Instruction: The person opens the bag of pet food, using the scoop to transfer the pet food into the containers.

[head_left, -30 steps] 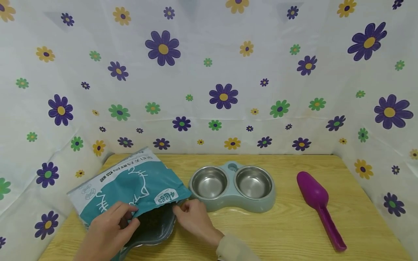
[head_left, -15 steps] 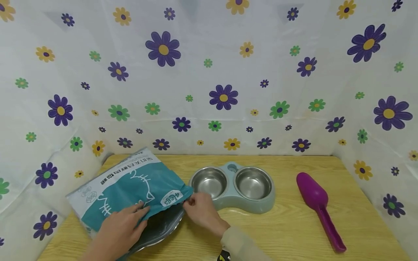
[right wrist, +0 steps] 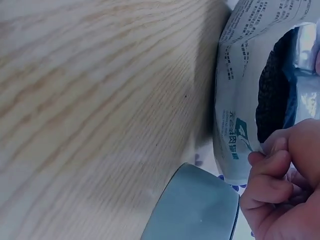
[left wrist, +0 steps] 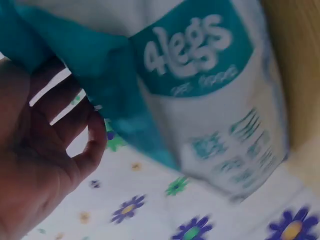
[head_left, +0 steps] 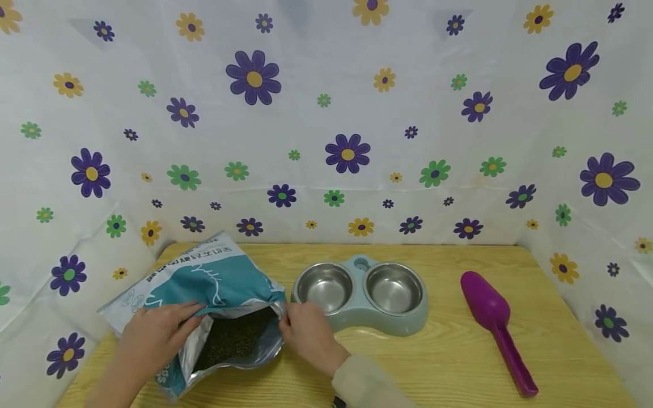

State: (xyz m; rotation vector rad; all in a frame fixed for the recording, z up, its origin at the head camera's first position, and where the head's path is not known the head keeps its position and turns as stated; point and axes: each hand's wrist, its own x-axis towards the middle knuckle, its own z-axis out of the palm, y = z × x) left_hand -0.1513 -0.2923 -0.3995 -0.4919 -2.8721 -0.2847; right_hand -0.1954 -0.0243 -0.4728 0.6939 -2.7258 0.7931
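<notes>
A teal and white pet food bag [head_left: 240, 277] lies at the left of the table, its mouth spread wide toward me. Inside, brown kibble [head_left: 232, 340] shows against the silvery lining. My left hand [head_left: 158, 334] pinches the upper edge of the mouth on its left side. At the mouth's right corner, the rim is held between the thumb and curled fingers of my right hand [head_left: 308, 334]. The left wrist view has the bag's printed side [left wrist: 195, 55] beside my left hand [left wrist: 50, 155]. In the right wrist view, the dark opening lies just beyond my right hand [right wrist: 290, 185].
A grey-blue double feeder [head_left: 377, 324] with two steel bowls stands close to the right of the bag. Farther right, a magenta scoop [head_left: 492, 306] lies on the wooden table [head_left: 408, 368]. A flower-print cloth [head_left: 306, 113] hangs behind and at both sides.
The bag's upper flap has been lifted back and the mouth drawn wider, so the kibble shows clearly. My left hand has moved left along the edge; my right hand stays near the right corner.
</notes>
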